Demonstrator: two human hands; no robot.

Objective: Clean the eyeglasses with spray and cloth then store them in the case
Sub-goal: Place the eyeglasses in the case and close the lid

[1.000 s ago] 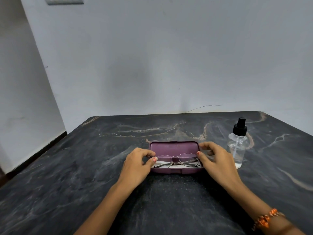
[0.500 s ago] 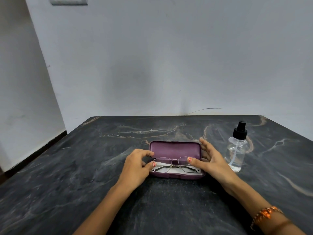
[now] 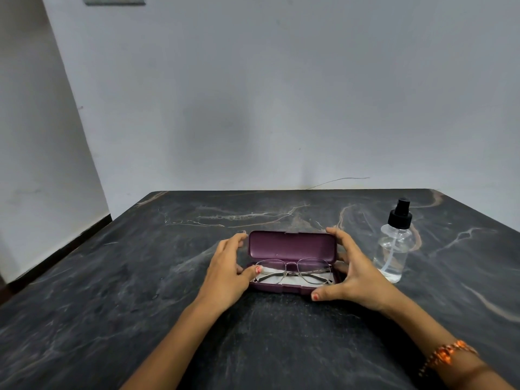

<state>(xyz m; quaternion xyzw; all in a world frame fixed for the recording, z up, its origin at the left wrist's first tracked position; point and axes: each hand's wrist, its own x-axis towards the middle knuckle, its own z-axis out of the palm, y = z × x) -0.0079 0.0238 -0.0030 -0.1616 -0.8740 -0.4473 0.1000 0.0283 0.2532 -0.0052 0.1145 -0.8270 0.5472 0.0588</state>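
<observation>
A dark marbled bench (image 3: 112,291) is seen carrying an open maroon eyeglass case (image 3: 292,249), bracketed at its ends by the left hand (image 3: 228,273) and right hand (image 3: 356,277), both spread, apparently to steady it or shut the lid. A clear spray bottle (image 3: 394,249) is stood just beside. Thin metal-rimmed eyeglasses (image 3: 292,270) are laid folded inside on a pale cloth (image 3: 271,278)

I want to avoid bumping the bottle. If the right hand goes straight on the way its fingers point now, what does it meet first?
Probably the raised lid of the purple hard glasses case: the right hand has its fingertips pointing forward-left at the lid's right corner. The clear spray bottle stands off to its right.
</observation>
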